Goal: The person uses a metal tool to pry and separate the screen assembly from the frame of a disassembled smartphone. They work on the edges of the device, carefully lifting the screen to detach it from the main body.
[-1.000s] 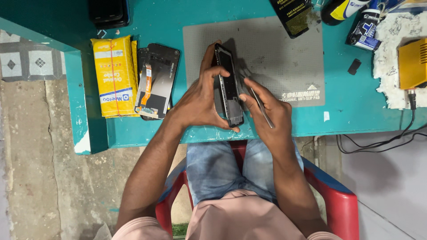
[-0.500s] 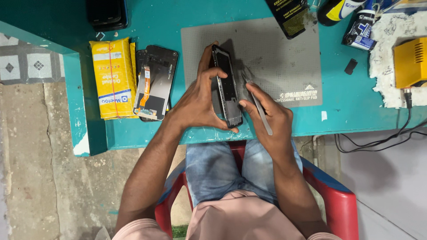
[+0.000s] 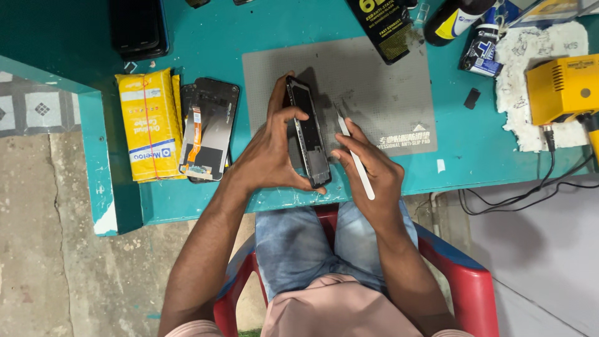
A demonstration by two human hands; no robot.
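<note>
Head view, frame centre: left hand [image 3: 271, 156] closed around dark phone frame [image 3: 309, 138], held on edge over grey mat [image 3: 374, 87]. Right hand [image 3: 368, 168] pinching white tool [image 3: 354, 156] (tip just beside frame). Teal worktop [image 3: 249, 37] beneath.

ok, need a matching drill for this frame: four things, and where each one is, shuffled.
Things:
1. phone
2. white tool
3. yellow pack
4. yellow box

Places:
A. at the table's right end, on white cloth
B. on edge on the grey mat, in the left hand
C. flat on the table's left part, beside a loose screen
D. in the right hand

Pairs: 1-B, 2-D, 3-C, 4-A
</note>
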